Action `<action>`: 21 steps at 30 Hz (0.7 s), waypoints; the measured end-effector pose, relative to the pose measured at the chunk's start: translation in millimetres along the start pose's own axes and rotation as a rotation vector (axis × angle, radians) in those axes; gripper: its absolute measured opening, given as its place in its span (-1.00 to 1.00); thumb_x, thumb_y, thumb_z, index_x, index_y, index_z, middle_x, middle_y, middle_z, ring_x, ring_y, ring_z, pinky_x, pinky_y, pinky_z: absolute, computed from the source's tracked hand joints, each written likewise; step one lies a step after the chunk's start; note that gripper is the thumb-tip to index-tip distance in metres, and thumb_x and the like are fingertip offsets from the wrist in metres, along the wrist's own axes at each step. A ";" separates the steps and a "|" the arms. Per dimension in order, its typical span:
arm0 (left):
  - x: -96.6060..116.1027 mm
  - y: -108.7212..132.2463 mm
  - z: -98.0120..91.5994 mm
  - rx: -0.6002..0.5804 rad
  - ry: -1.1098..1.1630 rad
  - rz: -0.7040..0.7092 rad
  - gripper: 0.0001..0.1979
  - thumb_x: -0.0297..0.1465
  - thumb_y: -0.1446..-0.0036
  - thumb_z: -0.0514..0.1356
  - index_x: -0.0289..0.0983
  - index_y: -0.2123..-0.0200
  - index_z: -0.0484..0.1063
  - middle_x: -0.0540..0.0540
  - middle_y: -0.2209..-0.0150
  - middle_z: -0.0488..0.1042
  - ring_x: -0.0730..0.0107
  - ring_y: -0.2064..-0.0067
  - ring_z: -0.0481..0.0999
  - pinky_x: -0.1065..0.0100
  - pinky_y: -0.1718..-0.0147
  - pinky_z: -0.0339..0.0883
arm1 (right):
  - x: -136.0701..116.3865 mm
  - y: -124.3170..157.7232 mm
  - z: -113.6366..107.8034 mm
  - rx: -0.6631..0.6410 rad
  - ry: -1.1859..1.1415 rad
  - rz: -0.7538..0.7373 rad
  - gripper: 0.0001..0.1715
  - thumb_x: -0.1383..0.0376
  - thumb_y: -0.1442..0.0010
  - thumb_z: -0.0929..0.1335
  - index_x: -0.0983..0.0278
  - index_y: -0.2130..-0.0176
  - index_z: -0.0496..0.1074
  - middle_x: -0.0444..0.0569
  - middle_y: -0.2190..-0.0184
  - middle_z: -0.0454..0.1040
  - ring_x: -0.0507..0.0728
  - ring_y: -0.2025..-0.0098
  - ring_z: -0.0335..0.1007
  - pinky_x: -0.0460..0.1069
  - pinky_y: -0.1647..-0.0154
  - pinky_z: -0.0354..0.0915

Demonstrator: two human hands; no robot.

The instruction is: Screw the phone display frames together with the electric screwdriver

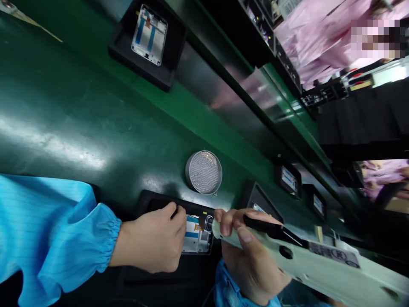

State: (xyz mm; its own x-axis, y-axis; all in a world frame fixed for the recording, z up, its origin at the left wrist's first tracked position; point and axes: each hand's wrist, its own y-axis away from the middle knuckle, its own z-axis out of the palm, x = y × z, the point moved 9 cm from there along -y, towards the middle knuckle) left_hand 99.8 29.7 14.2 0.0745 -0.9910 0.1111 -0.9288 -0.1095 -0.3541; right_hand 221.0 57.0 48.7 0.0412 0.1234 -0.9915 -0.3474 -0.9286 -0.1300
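Note:
My right hand (249, 251) is wrapped round a pale green electric screwdriver (306, 260). Its bit end points left and sits over a phone frame (193, 245) with blue strips and an orange flex cable. The frame lies in a black tray (156, 200) in front of me; whether the bit touches it I cannot tell. My left hand (159, 241) is closed over the frame's left end, fingers curled and pinched together; anything inside them is hidden. Just beyond the tray stands a round grey screw dish (204, 172) with a dimpled plate and small screws at its far side.
Another phone frame (149, 36) lies in a black tray (166, 79) at the upper left. More trays with frames, such as one tray (289, 181), line the belt to the right. A metal rail (230, 89) runs diagonally across. People in pink clothing (313, 38) are opposite.

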 end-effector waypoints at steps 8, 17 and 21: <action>-0.6 -0.7 -1.2 0.001 0.010 -0.002 -0.68 -0.24 -0.25 0.18 -0.35 0.23 0.62 -0.34 0.19 0.61 -0.15 0.11 0.54 0.04 0.31 0.38 | -3.9 3.7 4.9 -0.012 0.056 -0.011 -0.76 0.42 -0.13 0.40 0.16 0.18 0.50 -0.20 0.44 0.41 0.00 0.48 0.38 0.10 0.23 0.41; -2.2 -1.2 -4.9 0.030 0.060 -0.040 -0.72 -0.30 -0.24 0.18 -0.38 0.23 0.61 -0.33 0.18 0.61 -0.13 0.09 0.53 0.05 0.29 0.35 | -3.5 2.2 8.7 -0.073 0.062 0.020 -0.78 0.47 -0.14 0.38 0.20 0.21 0.49 -0.21 0.47 0.40 -0.01 0.46 0.39 0.09 0.20 0.42; -2.3 -1.2 -4.7 0.040 0.076 -0.050 -0.66 -0.23 -0.27 0.17 -0.40 0.23 0.61 -0.36 0.18 0.60 -0.15 0.09 0.52 0.04 0.29 0.34 | -3.3 5.4 7.9 -0.081 0.089 -0.003 -0.74 0.49 -0.15 0.37 0.19 0.19 0.47 -0.21 0.45 0.41 -0.01 0.46 0.39 0.09 0.20 0.43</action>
State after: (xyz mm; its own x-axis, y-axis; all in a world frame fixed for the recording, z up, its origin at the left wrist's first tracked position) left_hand 99.1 32.5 18.8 0.0912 -0.9758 0.1990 -0.9094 -0.1630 -0.3826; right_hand 211.5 54.4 51.3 0.1262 0.0986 -0.9871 -0.2703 -0.9540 -0.1298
